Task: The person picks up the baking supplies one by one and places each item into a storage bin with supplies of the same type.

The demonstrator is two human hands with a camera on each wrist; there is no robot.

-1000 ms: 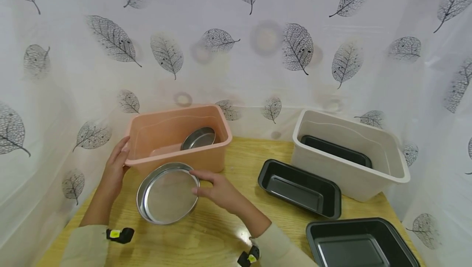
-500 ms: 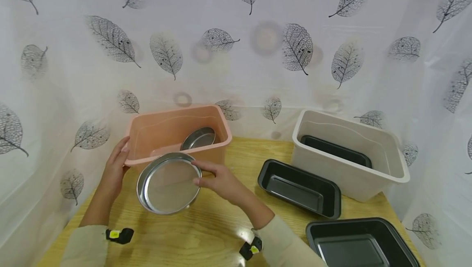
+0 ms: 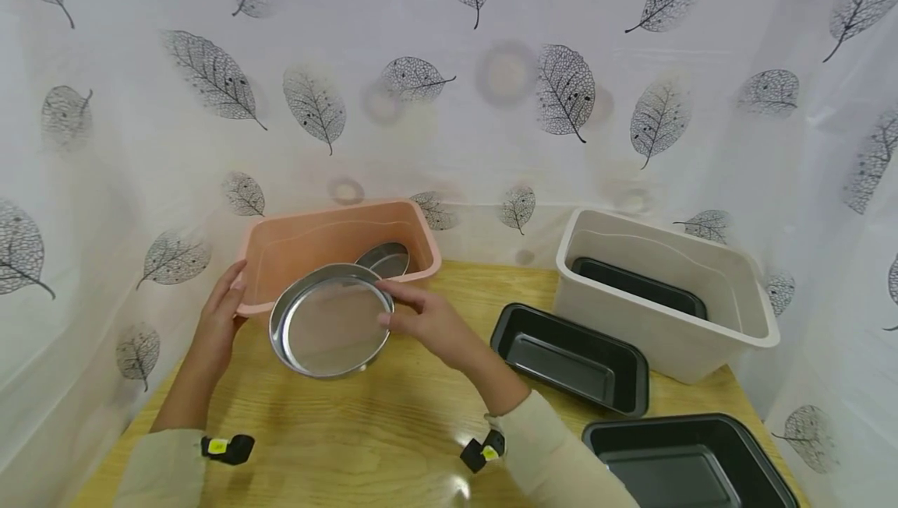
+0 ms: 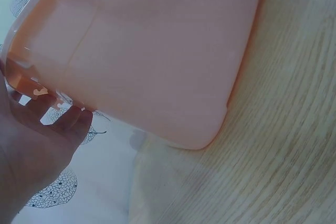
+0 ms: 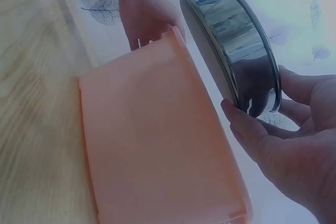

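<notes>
My right hand pinches the right edge of a round, shiny metal sieve with a fine, see-through-looking bottom. It is held tilted in the air, in front of and partly over the near rim of the pink bin. In the right wrist view the sieve stands apart from the bin, thumb and fingers on its wall and rim. My left hand grips the bin's left end, its fingers hooked at the rim in the left wrist view. Another round metal piece leans inside the bin, partly hidden behind the sieve.
Right of centre stands an off-white bin with a dark pan inside. A dark loaf pan lies before it, and a larger dark rectangular pan sits near front right. A leaf-print curtain hangs behind the wooden table.
My right hand has lifted the sieve up and slightly right, toward the pink bin, so it covers more of the near rim. The left hand has stayed on the bin.
</notes>
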